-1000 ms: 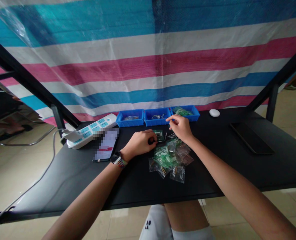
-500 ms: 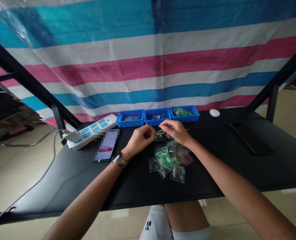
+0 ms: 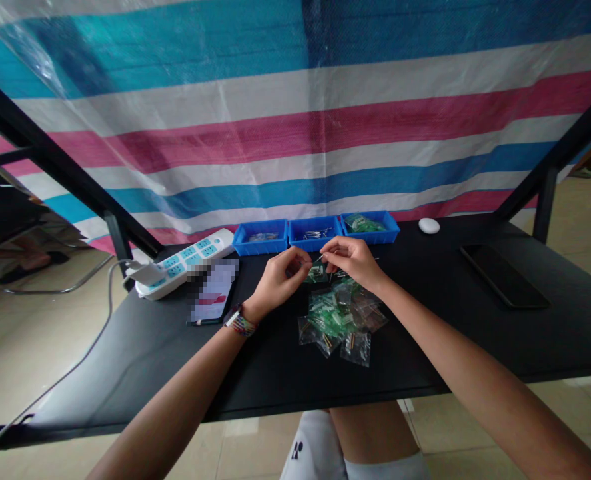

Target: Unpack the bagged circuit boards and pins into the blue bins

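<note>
My right hand (image 3: 356,261) is pinched on a thin metal rod (image 3: 318,259) whose tip points toward my left hand. My left hand (image 3: 286,272) has thumb and forefinger pressed together; what they hold, if anything, is too small to make out. Beneath and between the hands lies a small green packet (image 3: 317,272), with more thin metal rods (image 3: 342,273) partly hidden under my right hand. Closer to me is a pile of small clear bags (image 3: 336,317), some with green contents. Two bags at the front (image 3: 355,348) hold brass-coloured pieces.
Three blue bins stand along the back: left with small bags (image 3: 249,248), middle with metal rods (image 3: 315,243), right with green packets (image 3: 372,235). Left are a power strip (image 3: 190,257) with cable and a lit phone (image 3: 215,293). A white oval object (image 3: 429,226) and dark phone (image 3: 504,277) lie right.
Both hands have shifted only slightly, staying close together over the packets. The thin rod in my right hand shows a little more clearly at the fingertips. Bins and bags have not moved.
</note>
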Demonstrator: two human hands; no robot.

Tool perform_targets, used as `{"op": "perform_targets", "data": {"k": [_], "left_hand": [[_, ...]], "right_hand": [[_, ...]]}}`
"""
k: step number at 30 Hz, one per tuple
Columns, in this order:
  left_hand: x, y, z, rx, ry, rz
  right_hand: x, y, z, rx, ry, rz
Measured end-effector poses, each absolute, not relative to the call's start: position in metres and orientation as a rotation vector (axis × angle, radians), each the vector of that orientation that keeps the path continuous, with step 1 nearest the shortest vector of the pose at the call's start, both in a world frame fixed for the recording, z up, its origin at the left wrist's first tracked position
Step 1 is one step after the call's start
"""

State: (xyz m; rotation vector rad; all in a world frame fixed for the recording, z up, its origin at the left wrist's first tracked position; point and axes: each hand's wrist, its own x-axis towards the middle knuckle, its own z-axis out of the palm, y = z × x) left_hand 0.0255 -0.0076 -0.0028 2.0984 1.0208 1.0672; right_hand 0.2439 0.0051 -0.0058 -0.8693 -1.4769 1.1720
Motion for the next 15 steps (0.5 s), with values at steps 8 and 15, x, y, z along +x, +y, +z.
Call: {"op": "perform_targets", "data": {"k": [8, 15], "left_hand": [[0.0252, -0.0002, -0.0074, 1.774, 0.949, 0.934], [0.0278, -0.0008, -0.0012, 1.669, 0.904, 1.026]], "right_hand": [[0.241, -0.0007, -0.0034, -0.859, -1.505, 1.157], [0.2407, -0.0035, -0.0014, -0.84, -1.529, 1.149]]}}
